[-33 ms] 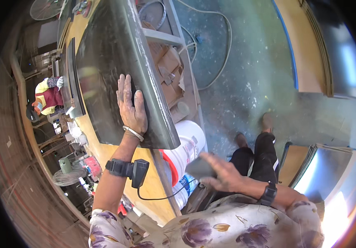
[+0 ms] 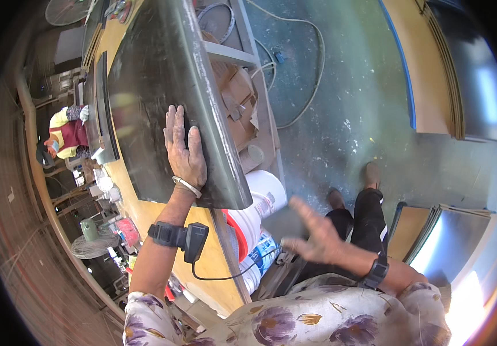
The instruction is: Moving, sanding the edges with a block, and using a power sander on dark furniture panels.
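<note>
A large dark panel with a pale, scuffed long edge lies on the wooden workbench. My left hand rests flat on it near its near end, fingers stretched out and dusty, gripping nothing. Out past the bench's right side, my right hand has a flat dark grey block between thumb and fingers. Motion smears both hand and block, and the block's exact kind cannot be made out. It is apart from the panel.
Under the panel's right edge stand a white bucket and torn cardboard. A hose loops over the floor. Stacked panels stand at right. A co-worker and a fan are at left.
My right hand and the grey block have shifted slightly to the right, and its fingers look more spread. My left hand stays in place on the panel.
</note>
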Tool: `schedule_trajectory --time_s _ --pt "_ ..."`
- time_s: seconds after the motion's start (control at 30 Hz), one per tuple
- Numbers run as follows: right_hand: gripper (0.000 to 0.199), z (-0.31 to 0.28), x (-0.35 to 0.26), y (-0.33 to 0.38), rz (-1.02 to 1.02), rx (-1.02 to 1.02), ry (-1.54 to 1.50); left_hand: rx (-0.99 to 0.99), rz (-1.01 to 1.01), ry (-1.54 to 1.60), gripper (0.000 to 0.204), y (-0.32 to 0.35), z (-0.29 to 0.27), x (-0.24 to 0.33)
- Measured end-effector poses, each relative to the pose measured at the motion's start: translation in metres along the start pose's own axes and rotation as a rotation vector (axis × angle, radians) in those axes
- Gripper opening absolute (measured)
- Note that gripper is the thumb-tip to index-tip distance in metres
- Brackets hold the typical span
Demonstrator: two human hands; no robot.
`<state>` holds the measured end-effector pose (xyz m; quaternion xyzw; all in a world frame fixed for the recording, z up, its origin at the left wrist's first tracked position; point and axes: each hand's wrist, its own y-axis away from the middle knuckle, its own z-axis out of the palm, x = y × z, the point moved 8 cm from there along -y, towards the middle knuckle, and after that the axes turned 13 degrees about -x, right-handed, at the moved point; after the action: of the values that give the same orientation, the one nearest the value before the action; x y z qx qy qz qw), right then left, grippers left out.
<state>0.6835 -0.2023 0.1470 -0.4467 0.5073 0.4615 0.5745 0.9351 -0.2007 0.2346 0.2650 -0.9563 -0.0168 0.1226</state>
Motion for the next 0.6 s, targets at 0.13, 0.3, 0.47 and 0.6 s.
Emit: schedule_trajectory --time_s 0.13,0.3,0.47,0.6 --pt "0.086 -0.067 -0.025 -0.046 -0.165 0.280 -0.012 0.050 -0.054 0.057 0.046 -0.002 0.002 -0.007" --pt "0.108 -0.022 0.003 -0.082 0.027 -0.028 -0.210 0.061 -0.047 0.040 0.046 0.001 0.006 -0.008" --pt "0.100 -0.025 -0.017 -0.095 -0.081 0.234 0.031 0.066 -0.078 0.011 0.045 0.007 0.003 -0.010" --pt "0.072 -0.085 -0.022 -0.164 -0.292 0.440 0.035 0.066 -0.053 0.001 0.044 -0.001 0.004 -0.005"
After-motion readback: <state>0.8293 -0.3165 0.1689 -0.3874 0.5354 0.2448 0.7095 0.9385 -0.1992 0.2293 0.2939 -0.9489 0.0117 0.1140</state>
